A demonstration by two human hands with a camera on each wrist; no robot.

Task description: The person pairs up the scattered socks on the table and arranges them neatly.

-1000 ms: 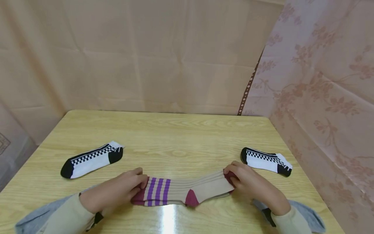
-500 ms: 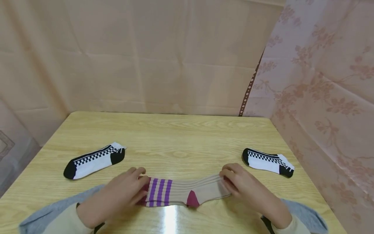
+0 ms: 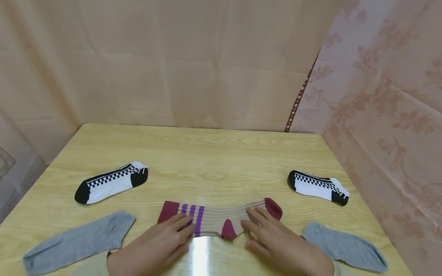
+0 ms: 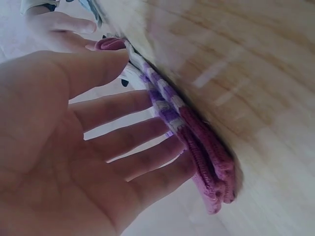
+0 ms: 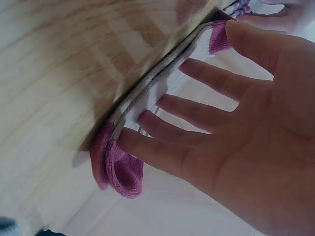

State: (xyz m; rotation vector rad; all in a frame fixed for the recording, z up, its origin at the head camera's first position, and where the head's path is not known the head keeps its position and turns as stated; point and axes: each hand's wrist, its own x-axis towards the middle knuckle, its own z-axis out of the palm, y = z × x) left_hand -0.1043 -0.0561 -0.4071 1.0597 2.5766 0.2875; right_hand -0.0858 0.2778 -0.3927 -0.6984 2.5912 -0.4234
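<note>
A pair of beige ribbed socks (image 3: 215,219) with maroon cuffs, heels and toes and purple stripes lies flat on the table in the head view. Two layers, one on the other, show at the cuff end (image 4: 209,162) in the left wrist view. My left hand (image 3: 155,243) touches the striped part with spread, fairly straight fingers. On the foot part, between heel and toe, rest the extended fingertips of my right hand (image 3: 279,243). The maroon toe end (image 5: 124,169) sticks out past that hand's little finger in the right wrist view.
Black-and-white checkered ankle socks lie apart, one at left (image 3: 112,183) and one at right (image 3: 317,187). Grey socks flank my forearms, one at left (image 3: 79,241) and one at right (image 3: 345,245). Curtains (image 3: 193,69) hang behind the wooden table (image 3: 214,153).
Both hands have let go of the ends of the striped socks and moved inward and nearer the body, fingers now spread on top. The maroon cuff and toe and both grey socks have come into fuller view.
</note>
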